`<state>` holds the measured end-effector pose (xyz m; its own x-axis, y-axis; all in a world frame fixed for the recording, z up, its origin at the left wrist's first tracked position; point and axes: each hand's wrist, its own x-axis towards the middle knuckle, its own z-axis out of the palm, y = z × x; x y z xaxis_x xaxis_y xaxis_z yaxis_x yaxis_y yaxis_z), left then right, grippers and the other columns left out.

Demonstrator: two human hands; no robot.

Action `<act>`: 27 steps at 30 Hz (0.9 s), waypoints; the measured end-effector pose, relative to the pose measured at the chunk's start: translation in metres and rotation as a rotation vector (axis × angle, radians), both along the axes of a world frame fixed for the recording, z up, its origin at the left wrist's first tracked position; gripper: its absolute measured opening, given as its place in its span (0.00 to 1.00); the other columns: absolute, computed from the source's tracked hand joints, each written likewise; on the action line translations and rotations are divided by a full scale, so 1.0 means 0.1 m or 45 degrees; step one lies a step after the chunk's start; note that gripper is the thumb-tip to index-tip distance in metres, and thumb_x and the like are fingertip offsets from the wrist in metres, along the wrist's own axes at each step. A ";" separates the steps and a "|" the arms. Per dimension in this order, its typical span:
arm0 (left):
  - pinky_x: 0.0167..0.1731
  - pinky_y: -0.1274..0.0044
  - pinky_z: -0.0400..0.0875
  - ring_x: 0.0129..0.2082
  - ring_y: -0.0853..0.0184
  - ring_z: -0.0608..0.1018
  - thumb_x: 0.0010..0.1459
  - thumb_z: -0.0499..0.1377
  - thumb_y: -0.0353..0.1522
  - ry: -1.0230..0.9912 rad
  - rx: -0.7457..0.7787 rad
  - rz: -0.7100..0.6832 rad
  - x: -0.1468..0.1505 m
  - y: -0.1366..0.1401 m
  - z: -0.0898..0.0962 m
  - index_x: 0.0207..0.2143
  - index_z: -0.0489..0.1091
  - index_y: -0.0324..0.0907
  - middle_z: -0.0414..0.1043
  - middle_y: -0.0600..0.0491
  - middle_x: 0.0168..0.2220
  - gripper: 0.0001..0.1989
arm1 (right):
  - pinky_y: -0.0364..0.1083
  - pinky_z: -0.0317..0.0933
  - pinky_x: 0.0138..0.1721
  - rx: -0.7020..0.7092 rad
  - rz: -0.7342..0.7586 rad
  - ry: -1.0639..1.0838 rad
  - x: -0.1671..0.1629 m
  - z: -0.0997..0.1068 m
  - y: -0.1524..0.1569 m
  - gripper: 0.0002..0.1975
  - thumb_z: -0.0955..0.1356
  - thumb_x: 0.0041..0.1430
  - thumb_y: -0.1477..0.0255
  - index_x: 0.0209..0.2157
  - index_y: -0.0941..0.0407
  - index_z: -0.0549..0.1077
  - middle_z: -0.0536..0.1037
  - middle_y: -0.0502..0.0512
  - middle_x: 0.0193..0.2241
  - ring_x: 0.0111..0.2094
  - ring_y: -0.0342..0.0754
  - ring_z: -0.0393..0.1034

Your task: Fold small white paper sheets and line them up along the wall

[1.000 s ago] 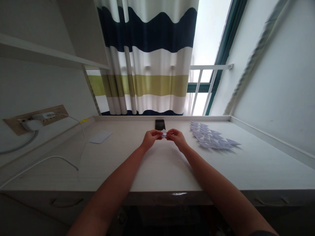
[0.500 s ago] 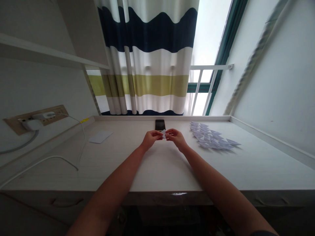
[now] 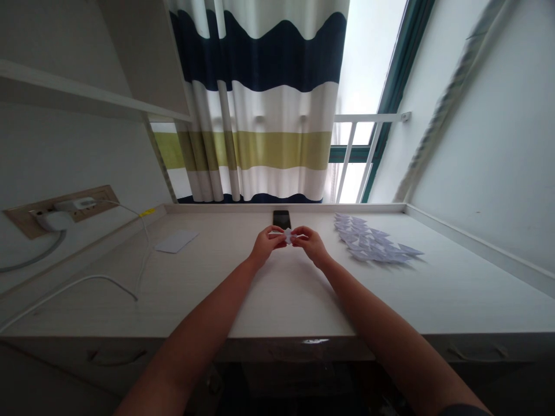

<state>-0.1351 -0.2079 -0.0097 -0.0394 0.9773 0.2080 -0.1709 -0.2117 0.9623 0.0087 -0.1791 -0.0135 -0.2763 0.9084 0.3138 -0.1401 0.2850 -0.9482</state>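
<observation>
Between the fingertips of both hands is a small piece of folded white paper [image 3: 288, 236], held above the desk. My left hand [image 3: 265, 245] pinches its left side, and my right hand [image 3: 311, 244] pinches its right side. The exact folds are too small to make out. Just behind the fingers lies a dark phone [image 3: 281, 219], its near end partly covered by the hands. Several folded white paper pieces [image 3: 373, 240] with pointed tips sit in overlapping rows to the right. A flat stack of white paper [image 3: 177, 241] rests on the left.
The white desk [image 3: 286, 300] has a raised rim at the back and sides. A white cable [image 3: 108, 278] curls over its left part, near a wall socket [image 3: 63, 211] with plugs. A striped curtain [image 3: 269, 110] hangs behind, and a shelf [image 3: 87, 92] juts out at upper left.
The fingers have shifted very slightly around the folded paper, which both hands still hold. The other things on the desk stay where they were.
</observation>
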 end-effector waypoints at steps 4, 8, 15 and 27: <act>0.37 0.69 0.70 0.24 0.70 0.75 0.39 0.65 0.31 -0.001 -0.005 0.004 0.00 -0.01 0.01 0.30 0.65 0.37 0.73 0.53 0.22 0.14 | 0.46 0.63 0.31 0.001 0.017 -0.007 0.00 -0.01 0.00 0.10 0.71 0.37 0.70 0.25 0.57 0.69 0.72 0.48 0.25 0.25 0.42 0.67; 0.37 0.69 0.70 0.25 0.69 0.76 0.39 0.65 0.31 0.012 0.008 0.016 0.01 0.00 0.01 0.30 0.65 0.36 0.73 0.53 0.23 0.14 | 0.45 0.63 0.30 -0.005 -0.007 -0.011 0.01 -0.01 0.01 0.09 0.70 0.38 0.69 0.25 0.57 0.69 0.72 0.48 0.23 0.26 0.42 0.67; 0.35 0.70 0.71 0.24 0.69 0.75 0.39 0.64 0.31 0.036 0.067 0.032 0.01 0.01 0.01 0.29 0.65 0.36 0.73 0.53 0.22 0.14 | 0.47 0.62 0.32 -0.016 -0.012 0.048 0.00 0.03 -0.03 0.11 0.71 0.37 0.68 0.25 0.57 0.68 0.73 0.47 0.19 0.23 0.42 0.66; 0.31 0.73 0.70 0.25 0.69 0.75 0.38 0.65 0.31 0.068 0.125 0.024 0.05 0.03 -0.03 0.31 0.61 0.38 0.72 0.55 0.23 0.17 | 0.45 0.60 0.28 0.101 -0.007 0.115 -0.05 0.01 0.00 0.09 0.70 0.38 0.69 0.23 0.56 0.68 0.71 0.47 0.18 0.22 0.42 0.64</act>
<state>-0.1297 -0.2050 -0.0132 -0.0436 0.9513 0.3052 -0.1153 -0.3083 0.9443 0.0040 -0.1790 -0.0129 -0.2384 0.8811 0.4083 -0.2223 0.3598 -0.9062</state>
